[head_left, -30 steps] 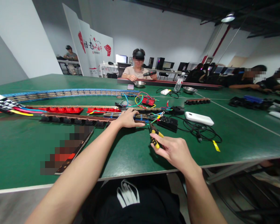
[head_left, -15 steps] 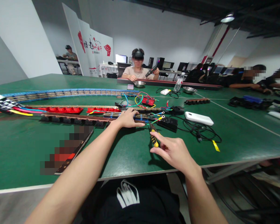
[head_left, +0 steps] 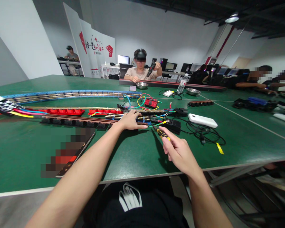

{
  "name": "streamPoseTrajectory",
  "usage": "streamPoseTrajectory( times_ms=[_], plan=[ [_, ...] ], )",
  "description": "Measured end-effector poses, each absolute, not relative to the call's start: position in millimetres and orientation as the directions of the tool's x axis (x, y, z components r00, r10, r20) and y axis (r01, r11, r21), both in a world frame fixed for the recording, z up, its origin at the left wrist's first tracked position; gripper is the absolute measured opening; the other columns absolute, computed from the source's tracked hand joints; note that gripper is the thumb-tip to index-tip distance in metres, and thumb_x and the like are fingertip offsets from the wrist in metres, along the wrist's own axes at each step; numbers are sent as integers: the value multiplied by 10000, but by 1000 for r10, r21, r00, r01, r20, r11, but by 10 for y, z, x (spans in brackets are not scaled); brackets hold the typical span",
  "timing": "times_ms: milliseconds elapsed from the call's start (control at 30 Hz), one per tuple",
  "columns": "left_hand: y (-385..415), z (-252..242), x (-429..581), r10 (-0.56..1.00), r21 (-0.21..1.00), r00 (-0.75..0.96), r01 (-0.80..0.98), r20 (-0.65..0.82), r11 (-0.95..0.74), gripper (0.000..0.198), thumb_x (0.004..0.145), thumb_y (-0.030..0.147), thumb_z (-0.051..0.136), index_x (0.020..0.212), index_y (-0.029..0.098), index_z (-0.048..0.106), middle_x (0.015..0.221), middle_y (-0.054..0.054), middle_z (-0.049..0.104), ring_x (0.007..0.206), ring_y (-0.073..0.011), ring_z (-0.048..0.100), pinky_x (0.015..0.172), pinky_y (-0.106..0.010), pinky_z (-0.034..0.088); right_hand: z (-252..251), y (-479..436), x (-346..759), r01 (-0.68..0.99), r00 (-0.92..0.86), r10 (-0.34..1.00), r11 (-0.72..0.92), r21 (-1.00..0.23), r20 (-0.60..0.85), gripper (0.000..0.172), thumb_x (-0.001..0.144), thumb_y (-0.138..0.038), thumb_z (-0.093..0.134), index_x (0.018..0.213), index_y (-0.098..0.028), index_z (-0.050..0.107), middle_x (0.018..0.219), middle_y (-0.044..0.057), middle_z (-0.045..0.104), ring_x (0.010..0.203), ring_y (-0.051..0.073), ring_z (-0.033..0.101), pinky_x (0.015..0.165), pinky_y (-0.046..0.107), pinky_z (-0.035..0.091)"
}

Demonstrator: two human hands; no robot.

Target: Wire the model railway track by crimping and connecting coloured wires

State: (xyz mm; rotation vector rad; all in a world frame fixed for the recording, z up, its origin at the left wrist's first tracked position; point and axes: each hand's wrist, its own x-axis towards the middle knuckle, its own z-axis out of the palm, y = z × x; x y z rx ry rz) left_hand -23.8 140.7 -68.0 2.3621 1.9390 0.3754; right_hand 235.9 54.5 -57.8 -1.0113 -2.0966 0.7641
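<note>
My left hand [head_left: 131, 121] lies over a blue track section [head_left: 145, 120] with metal rails, fingers across it and thumb along the near side. Its fingertips are partly hidden. My right hand [head_left: 179, 151] is closed around pliers [head_left: 163, 133] with yellow and black handles. The dark jaws point up and left at a thin green wire near the track's right end; I cannot tell whether they grip it. A yellow-green wire [head_left: 161, 124] with a ring terminal rises just beyond the jaws. Behind my right hand sits a black block [head_left: 174, 126] joined to the wires.
A brown and black rail strip [head_left: 78, 122] and red pieces [head_left: 66, 112] lie left. A white power bank [head_left: 202, 120] and coiled black cable [head_left: 199, 134] lie right. A dark, partly blurred panel [head_left: 82, 148] is by my left forearm. Across the table, a person holds a power drill [head_left: 151, 69].
My right hand has turned and closed around the pliers, whose handles now slant further right. My left hand has stayed put. The person opposite has tilted the drill more upright.
</note>
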Motion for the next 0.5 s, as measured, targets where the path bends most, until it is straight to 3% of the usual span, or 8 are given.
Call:
streamPoseTrajectory(
  times_ms=[200,333,500],
  plan=[
    [1410,-685,-237,971,194,183,958,152,-211,962,634,903,410,1324,237,492,1459,-132,392,1336,-360,357,1079,-524,288,-575,565,2368,281,-492,861,297,-913,129,520,953,-490,378,1403,-235,422,641,-47,550,444,101,560,436,203,417],
    [1399,-670,-233,972,194,186,958,145,-212,952,638,901,409,1322,244,492,1467,-129,385,1349,-358,342,1081,-522,284,-556,595,2373,182,-521,853,143,-973,28,402,942,-496,374,1252,-256,465,638,-59,547,434,102,577,395,175,347],
    [1398,-665,-234,977,201,175,959,121,-197,999,620,916,406,1342,230,474,1481,-153,358,1344,-372,345,1080,-543,273,-581,654,2343,-3,-562,826,-62,-998,-50,276,922,-462,391,1128,-278,397,570,-86,529,381,113,555,353,148,264]
  ],
)
